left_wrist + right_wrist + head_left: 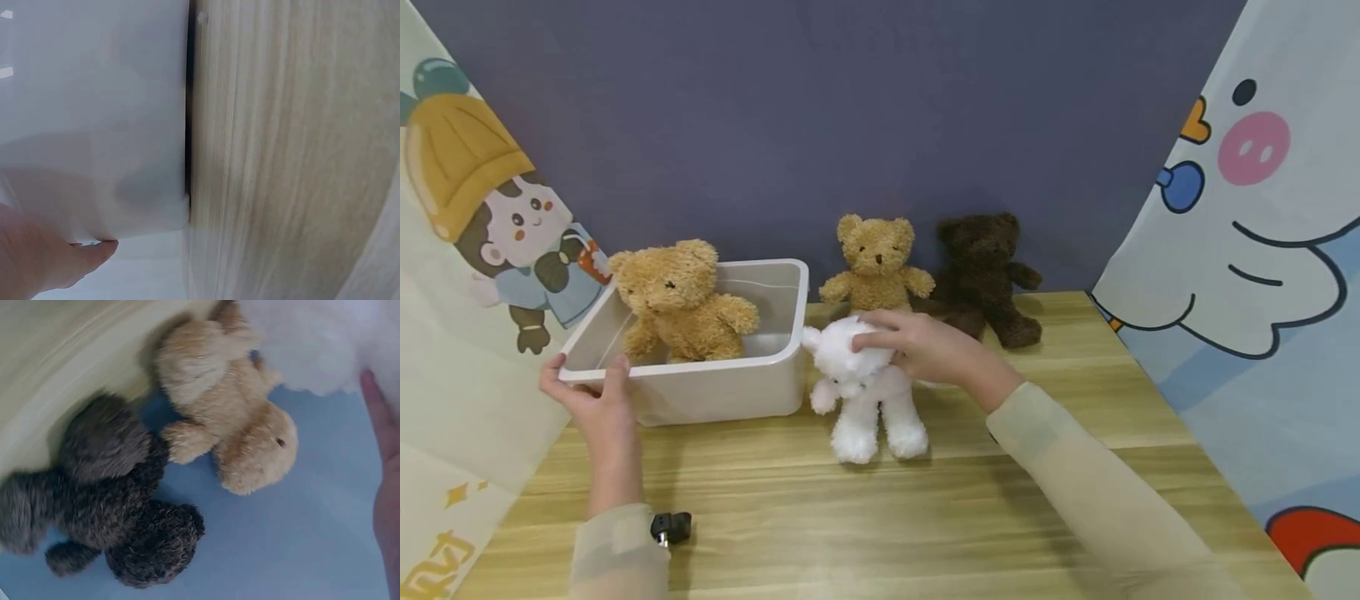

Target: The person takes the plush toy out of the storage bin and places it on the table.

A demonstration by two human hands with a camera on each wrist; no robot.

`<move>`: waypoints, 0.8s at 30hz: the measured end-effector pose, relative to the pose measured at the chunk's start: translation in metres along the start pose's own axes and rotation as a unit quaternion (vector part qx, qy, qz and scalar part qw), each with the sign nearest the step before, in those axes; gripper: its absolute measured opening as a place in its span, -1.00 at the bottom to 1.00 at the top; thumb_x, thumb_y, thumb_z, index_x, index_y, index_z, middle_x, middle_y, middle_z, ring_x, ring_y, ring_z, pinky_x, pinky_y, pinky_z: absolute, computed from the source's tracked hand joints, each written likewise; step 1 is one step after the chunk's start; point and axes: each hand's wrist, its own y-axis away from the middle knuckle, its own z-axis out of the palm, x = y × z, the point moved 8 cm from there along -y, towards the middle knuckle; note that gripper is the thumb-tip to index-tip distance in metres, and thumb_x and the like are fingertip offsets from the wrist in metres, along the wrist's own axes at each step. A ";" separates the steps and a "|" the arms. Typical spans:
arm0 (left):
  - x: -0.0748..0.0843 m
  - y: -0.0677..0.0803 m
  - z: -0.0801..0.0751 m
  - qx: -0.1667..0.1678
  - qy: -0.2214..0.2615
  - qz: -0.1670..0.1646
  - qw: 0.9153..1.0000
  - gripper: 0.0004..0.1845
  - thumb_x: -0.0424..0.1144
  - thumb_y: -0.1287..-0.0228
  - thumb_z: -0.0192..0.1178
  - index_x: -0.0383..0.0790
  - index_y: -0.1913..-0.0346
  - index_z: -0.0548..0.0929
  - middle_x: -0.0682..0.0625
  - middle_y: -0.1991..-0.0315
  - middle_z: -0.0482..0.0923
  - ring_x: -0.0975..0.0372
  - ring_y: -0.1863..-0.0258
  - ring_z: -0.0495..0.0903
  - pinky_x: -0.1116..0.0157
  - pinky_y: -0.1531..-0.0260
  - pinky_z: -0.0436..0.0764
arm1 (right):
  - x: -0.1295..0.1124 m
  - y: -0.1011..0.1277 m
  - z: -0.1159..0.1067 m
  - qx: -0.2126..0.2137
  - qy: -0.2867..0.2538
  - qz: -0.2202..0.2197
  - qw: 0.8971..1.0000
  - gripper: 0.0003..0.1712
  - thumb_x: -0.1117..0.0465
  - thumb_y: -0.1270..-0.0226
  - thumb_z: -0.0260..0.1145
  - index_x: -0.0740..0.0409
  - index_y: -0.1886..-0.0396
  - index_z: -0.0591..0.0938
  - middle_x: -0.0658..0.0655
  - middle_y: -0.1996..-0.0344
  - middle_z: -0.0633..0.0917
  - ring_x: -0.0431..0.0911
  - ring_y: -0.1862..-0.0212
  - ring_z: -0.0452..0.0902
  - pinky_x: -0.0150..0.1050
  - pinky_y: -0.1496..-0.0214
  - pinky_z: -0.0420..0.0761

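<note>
My left hand grips the near left corner of a pale plastic box, thumb over the rim. In the left wrist view, the fingers lie against the end of the box. Inside it sits a golden-brown teddy bear, leaning against the left side. Right of the box, my right hand holds a white teddy bear by the head from behind. Its face tips downward and its legs hang toward the table. The right wrist view shows white fur beside a finger of that hand.
A second golden teddy bear and a dark brown teddy bear sit at the back of the wooden table, against a dark blue-grey wall. Cartoon-printed panels flank the table. A small black device is at the left sleeve.
</note>
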 end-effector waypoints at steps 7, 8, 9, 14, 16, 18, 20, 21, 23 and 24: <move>-0.001 0.000 0.003 -0.010 -0.011 0.000 1.000 -0.26 -0.29 -0.46 0.24 0.24 -0.50 0.10 0.04 -0.50 0.26 0.16 -0.45 0.30 0.51 -0.23 0.41 | 0.017 0.014 0.009 0.012 0.032 -0.024 0.999 -0.26 0.61 -0.22 0.37 -0.06 -0.32 0.70 0.29 -0.38 0.61 0.20 -0.29 0.65 -0.17 0.20 0.72; -0.001 0.000 0.003 -0.009 -0.012 -0.001 1.000 -0.26 -0.29 -0.46 0.24 0.24 -0.50 0.10 0.04 -0.51 0.26 0.15 -0.46 0.30 0.50 -0.24 0.40 | 0.020 0.016 0.011 0.018 0.042 -0.027 0.999 -0.27 0.60 -0.22 0.38 -0.06 -0.33 0.70 0.29 -0.38 0.61 0.19 -0.29 0.65 -0.17 0.19 0.72; -0.001 0.000 0.002 -0.009 -0.014 -0.004 1.000 -0.26 -0.28 -0.47 0.24 0.25 -0.50 0.10 0.04 -0.52 0.25 0.15 -0.47 0.29 0.50 -0.26 0.40 | 0.022 0.017 0.013 0.024 0.055 -0.033 0.998 -0.28 0.59 -0.22 0.39 -0.05 -0.32 0.70 0.29 -0.37 0.61 0.19 -0.30 0.65 -0.15 0.13 0.75; -0.002 0.000 0.001 -0.009 -0.022 -0.010 1.000 -0.27 -0.27 -0.48 0.23 0.27 -0.50 0.09 0.04 -0.55 0.23 0.15 -0.50 0.27 0.43 -0.37 0.36 | 0.029 0.021 0.021 0.042 0.106 -0.043 0.993 -0.32 0.54 -0.22 0.44 -0.03 -0.31 0.70 0.27 -0.35 0.63 0.19 -0.32 0.63 -0.04 -0.18 0.76; -0.002 0.000 0.000 -0.008 -0.024 -0.008 1.000 -0.27 -0.27 -0.48 0.23 0.27 -0.49 0.09 0.04 -0.54 0.24 0.15 -0.50 0.28 0.40 -0.39 0.34 | 0.033 0.018 0.025 0.028 0.091 -0.014 0.995 -0.33 0.53 -0.29 0.42 -0.02 -0.35 0.68 0.29 -0.39 0.61 0.21 -0.35 0.61 0.00 -0.23 0.74; -0.001 0.000 0.000 -0.007 -0.022 -0.004 1.000 -0.27 -0.28 -0.48 0.23 0.26 -0.49 0.09 0.04 -0.54 0.25 0.15 -0.50 0.28 0.41 -0.39 0.34 | 0.039 0.012 0.030 0.000 0.069 0.037 0.997 -0.33 0.50 -0.37 0.39 -0.03 -0.42 0.63 0.30 -0.46 0.54 0.23 -0.42 0.55 0.04 -0.29 0.70; -0.001 0.000 0.000 -0.006 -0.017 -0.002 1.000 -0.28 -0.28 -0.48 0.24 0.26 -0.49 0.10 0.04 -0.53 0.26 0.15 -0.50 0.29 0.42 -0.37 0.35 | 0.047 0.008 0.035 -0.028 0.049 0.098 0.994 -0.32 0.46 -0.44 0.37 -0.05 -0.49 0.57 0.30 -0.54 0.46 0.25 -0.49 0.48 0.07 -0.34 0.67; 0.000 0.000 0.000 -0.006 -0.016 0.000 1.000 -0.27 -0.28 -0.48 0.24 0.26 -0.49 0.10 0.03 -0.53 0.26 0.14 -0.49 0.29 0.43 -0.36 0.36 | 0.050 0.007 0.037 -0.042 0.040 0.128 0.990 -0.31 0.45 -0.46 0.35 -0.07 -0.52 0.54 0.29 -0.57 0.42 0.25 -0.51 0.44 0.07 -0.37 0.65; 0.000 0.000 0.000 -0.006 -0.014 -0.002 1.000 -0.27 -0.29 -0.48 0.24 0.26 -0.49 0.10 0.03 -0.54 0.26 0.14 -0.50 0.29 0.45 -0.34 0.37 | 0.057 0.006 0.042 -0.066 0.030 0.176 0.982 -0.29 0.43 -0.50 0.32 -0.10 -0.57 0.49 0.28 -0.62 0.35 0.27 -0.55 0.39 0.08 -0.40 0.63; 0.000 0.001 0.000 -0.006 -0.016 -0.005 1.000 -0.27 -0.28 -0.48 0.24 0.27 -0.49 0.10 0.04 -0.54 0.26 0.15 -0.50 0.29 0.44 -0.35 0.37 | 0.060 0.007 0.045 -0.074 0.024 0.195 0.978 -0.28 0.43 -0.52 0.30 -0.11 -0.58 0.47 0.27 -0.64 0.32 0.27 -0.57 0.36 0.09 -0.41 0.62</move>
